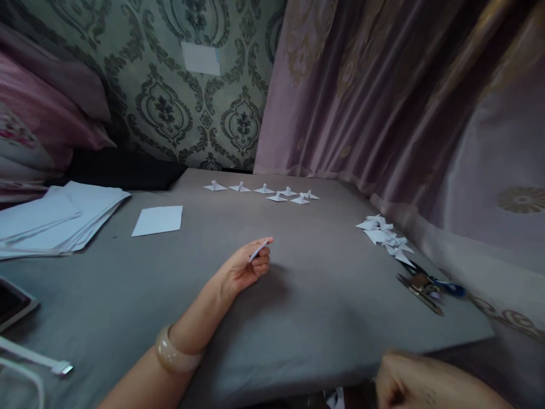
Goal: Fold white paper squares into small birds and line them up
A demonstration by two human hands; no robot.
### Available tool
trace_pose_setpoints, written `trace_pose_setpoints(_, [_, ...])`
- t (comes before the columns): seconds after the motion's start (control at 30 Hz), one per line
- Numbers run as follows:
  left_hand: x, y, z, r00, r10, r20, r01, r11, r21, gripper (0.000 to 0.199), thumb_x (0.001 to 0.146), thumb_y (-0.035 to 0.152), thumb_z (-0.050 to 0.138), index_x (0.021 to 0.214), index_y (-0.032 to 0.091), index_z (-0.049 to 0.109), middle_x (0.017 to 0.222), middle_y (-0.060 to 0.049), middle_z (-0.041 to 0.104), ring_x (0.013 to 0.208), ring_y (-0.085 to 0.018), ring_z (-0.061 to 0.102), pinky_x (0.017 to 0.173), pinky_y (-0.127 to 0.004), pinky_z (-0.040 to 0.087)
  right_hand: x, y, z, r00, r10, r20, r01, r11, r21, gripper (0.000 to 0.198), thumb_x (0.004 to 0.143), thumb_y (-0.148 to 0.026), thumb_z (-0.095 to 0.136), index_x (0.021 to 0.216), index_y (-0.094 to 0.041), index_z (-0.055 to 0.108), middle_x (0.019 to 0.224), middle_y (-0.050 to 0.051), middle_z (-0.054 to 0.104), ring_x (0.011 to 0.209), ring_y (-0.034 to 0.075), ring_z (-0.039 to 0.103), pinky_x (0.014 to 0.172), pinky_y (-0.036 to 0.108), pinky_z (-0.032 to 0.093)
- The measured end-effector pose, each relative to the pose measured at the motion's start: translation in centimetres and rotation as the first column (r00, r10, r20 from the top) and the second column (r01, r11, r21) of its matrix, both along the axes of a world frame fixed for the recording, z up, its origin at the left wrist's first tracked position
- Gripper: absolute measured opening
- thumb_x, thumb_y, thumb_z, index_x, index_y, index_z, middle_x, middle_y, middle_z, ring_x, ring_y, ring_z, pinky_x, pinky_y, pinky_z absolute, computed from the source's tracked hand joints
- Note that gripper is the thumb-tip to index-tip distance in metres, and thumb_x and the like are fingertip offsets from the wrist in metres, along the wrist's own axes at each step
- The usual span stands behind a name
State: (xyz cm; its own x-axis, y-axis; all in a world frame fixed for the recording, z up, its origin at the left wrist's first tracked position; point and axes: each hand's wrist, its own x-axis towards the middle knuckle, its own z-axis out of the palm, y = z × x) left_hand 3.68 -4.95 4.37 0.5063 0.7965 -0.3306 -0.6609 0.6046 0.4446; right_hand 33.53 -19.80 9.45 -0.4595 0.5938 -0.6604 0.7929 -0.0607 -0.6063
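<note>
The left hand (249, 272) had its thumb and fingers closed on a small piece of folded paper (259, 251), white and narrow, above the middle of the grey tablecloth (191, 318). The piece was seen nearly edge-on, its long axis running from about seven o'clock to between one and two, with the upper end toward the fingertips. Its broad faces could hardly be made out, and the fingers covered part of it, so its fold could not be read.

Taking the left hand as the dial's centre, the right hand (409, 380) lay at about four o'clock, blurred and cut off by the bottom edge. Its fingers were mostly out of sight; whether it was gripping anything could not be told.

Seven winged paper shapes (277, 197) stood between eleven and one o'clock. A heap of folded papers (378, 233), between two and three, overlapped too much to count. The tools (432, 287) at three o'clock were jumbled, partly indistinct. A single sheet (157, 220) lay at ten o'clock; beyond it, the paper stack (89, 207) and dark-screened device (12, 304) were both cut off at the left edge.
</note>
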Motion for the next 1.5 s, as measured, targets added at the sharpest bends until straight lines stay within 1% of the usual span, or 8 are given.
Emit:
trace_pose_setpoints(0.07, [-0.3,0.1,0.0,0.995,-0.070,0.072,0.074,0.995,-0.063,0.018,0.091,0.009,0.042,0.088,0.008,0.060,0.052,0.007,0.036,0.034,0.000,0.029,0.035,-0.013,0.021,-2.0,2.2,0.3,0.991,-0.120,-0.066,0.129,0.980,0.153,0.019,0.079,-0.027,0.058,0.066,-0.020,0.070,0.058,-0.001,0.060,0.053,0.012,0.051,0.048,0.022,0.033])
trace_pose_setpoints(0.17, [-0.7,0.1,-0.2,0.983,-0.142,0.116,0.153,0.984,-0.096,0.021,0.091,0.007,0.040,0.087,0.007,0.061,0.052,0.007,0.035,0.033,0.000,0.029,0.034,-0.013,0.021,-6.5,6.9,0.3,0.897,-0.290,-0.335,0.418,0.803,0.425,0.016,0.081,-0.031,0.059,0.090,-0.025,0.071,0.083,0.001,0.067,0.071,0.016,0.057,0.063,0.026,0.042])
trace_pose_setpoints(0.27, [-0.9,0.2,-0.6,0.978,-0.168,0.123,0.182,0.978,-0.105,0.023,0.092,0.007,0.038,0.090,0.006,0.062,0.051,0.007,0.034,0.032,0.000,0.028,0.034,-0.012,0.021,-11.2,11.4,-0.3,0.796,-0.227,-0.561,0.535,0.697,0.478,0.029,0.076,-0.027,0.065,0.104,-0.027,0.067,0.104,0.003,0.065,0.079,0.015,0.058,0.066,0.026,0.044])
trace_pose_setpoints(0.43, [-1.3,0.6,-0.9,0.985,-0.135,0.107,0.147,0.983,-0.110,0.027,0.094,0.017,0.040,0.078,0.007,0.060,0.050,0.004,0.041,0.034,-0.001,0.032,0.036,-0.013,0.027,-15.3,15.4,-1.8,0.797,-0.085,-0.598,0.442,0.757,0.481,0.013,0.077,-0.027,0.063,0.086,-0.022,0.070,0.083,0.001,0.066,0.071,0.013,0.056,0.062,0.025,0.042])
trace_pose_setpoints(0.6, [-1.4,1.1,-0.4,0.997,0.032,-0.071,-0.034,0.999,-0.026,0.061,0.082,0.068,0.045,0.091,0.010,0.064,0.074,-0.007,0.063,0.064,-0.014,0.059,0.054,-0.023,0.044,-15.7,16.8,-3.4,0.535,-0.418,-0.734,0.723,0.677,0.141,0.022,0.070,-0.038,0.070,0.074,-0.017,0.063,0.059,-0.003,0.059,0.051,0.010,0.049,0.050,0.023,0.038])
trace_pose_setpoints(0.77, [-0.4,0.9,-0.9,0.937,0.233,-0.259,-0.204,0.970,0.134,0.035,0.065,0.034,0.081,0.091,0.014,0.066,0.086,-0.003,0.066,0.076,-0.011,0.059,0.066,-0.020,0.043,-16.7,16.1,-5.1,0.364,-0.571,-0.736,0.784,0.615,-0.090,0.033,0.065,-0.042,0.075,0.078,-0.018,0.057,0.060,-0.003,0.059,0.047,0.009,0.052,0.041,0.020,0.033])
trace_pose_setpoints(1.1, [-0.2,0.6,-0.6,0.807,0.253,-0.533,-0.188,0.967,0.174,0.025,0.058,0.025,0.082,0.070,0.011,0.065,0.066,-0.003,0.064,0.062,-0.012,0.057,0.061,-0.024,0.041,-16.3,14.9,-5.4,0.438,-0.605,-0.665,0.698,0.695,-0.173,0.024,0.069,-0.038,0.068,0.079,-0.016,0.064,0.070,0.003,0.067,0.054,0.011,0.058,0.044,0.020,0.037])
trace_pose_setpoints(1.5, [-0.5,0.6,-1.3,0.713,0.214,-0.668,-0.035,0.962,0.271,0.014,0.062,0.023,0.072,0.065,0.013,0.063,0.056,0.000,0.057,0.050,-0.009,0.048,0.051,-0.022,0.032,-15.3,15.6,-5.6,0.508,-0.595,-0.623,0.709,0.700,-0.090,0.021,0.069,-0.038,0.067,0.071,-0.017,0.064,0.061,-0.002,0.057,0.052,0.009,0.050,0.048,0.022,0.037])
